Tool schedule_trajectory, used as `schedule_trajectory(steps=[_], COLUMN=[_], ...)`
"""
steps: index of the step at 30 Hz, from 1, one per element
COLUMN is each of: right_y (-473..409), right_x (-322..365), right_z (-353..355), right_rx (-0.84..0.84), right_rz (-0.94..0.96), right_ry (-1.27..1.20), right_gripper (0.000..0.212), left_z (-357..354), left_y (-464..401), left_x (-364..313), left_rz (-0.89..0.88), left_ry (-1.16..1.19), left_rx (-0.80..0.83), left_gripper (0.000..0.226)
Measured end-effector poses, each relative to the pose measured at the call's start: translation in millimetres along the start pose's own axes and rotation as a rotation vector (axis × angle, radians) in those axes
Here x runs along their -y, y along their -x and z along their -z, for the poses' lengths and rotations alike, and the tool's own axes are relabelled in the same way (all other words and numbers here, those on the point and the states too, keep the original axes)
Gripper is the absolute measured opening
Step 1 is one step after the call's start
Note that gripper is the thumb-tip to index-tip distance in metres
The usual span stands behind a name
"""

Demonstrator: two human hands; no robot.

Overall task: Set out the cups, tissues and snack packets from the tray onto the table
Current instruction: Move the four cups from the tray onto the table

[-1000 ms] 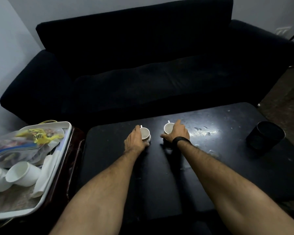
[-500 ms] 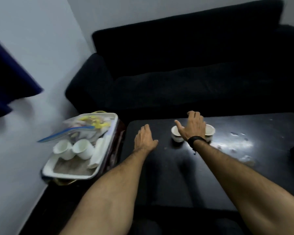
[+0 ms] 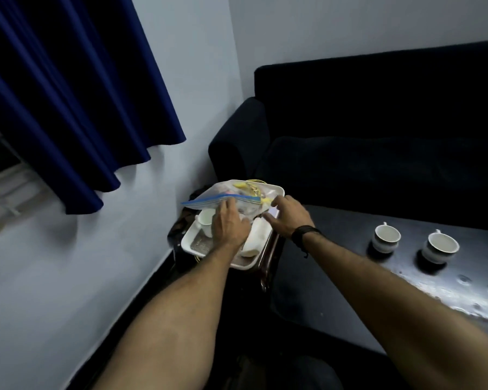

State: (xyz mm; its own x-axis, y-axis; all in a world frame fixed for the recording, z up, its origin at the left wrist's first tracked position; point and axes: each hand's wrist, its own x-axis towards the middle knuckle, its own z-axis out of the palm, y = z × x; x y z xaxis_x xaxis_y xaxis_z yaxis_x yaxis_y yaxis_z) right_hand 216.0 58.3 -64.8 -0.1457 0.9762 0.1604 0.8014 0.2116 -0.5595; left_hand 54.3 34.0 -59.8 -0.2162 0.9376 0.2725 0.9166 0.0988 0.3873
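On the table: I count two cups (image 3: pixel 387 238) (image 3: pixel 439 247) set out side by side, upright, well apart from the tray (image 3: pixel 190 244); that part looks done
On the tray: one cup (image 3: pixel 206 222) shows at the left; a clear bag (image 3: pixel 238 199) of packets lies across the far end; folded tissues (image 3: pixel 256 237) rest along the right side; all of this is left to move
Left hand (image 3: pixel 229 224): I see it over the tray's middle, fingers reaching onto the bag; whether it grips anything I cannot tell
Right hand (image 3: pixel 288 218): spread wide, empty, hovering just above the tissues and the bag's near edge
Progress: my guess is under halfway
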Motion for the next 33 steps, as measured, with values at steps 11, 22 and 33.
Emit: schedule_trajectory(steps=[11,22,33], right_y=[-25.8,-55.3,-56.8], right_x=[69.7,57.6,49.4], right_z=[-82.6,-109.5,-113.7], right_rx=[0.287,0.324,0.321], right_rz=[0.058,-0.004,0.046], right_ry=[0.128,0.221,0.243], right_gripper=[0.063,0.068,0.076], left_z=[-3.6,-34.2,-38.8], left_y=[-15.3,-52.6,-70.1], left_x=[90.1,92.4,95.2], left_rz=[0.403,0.459,0.483], left_ry=[0.015,0.096,0.012], left_rx=[0.151,0.277,0.288], left_gripper=[0.076,0.080,0.088])
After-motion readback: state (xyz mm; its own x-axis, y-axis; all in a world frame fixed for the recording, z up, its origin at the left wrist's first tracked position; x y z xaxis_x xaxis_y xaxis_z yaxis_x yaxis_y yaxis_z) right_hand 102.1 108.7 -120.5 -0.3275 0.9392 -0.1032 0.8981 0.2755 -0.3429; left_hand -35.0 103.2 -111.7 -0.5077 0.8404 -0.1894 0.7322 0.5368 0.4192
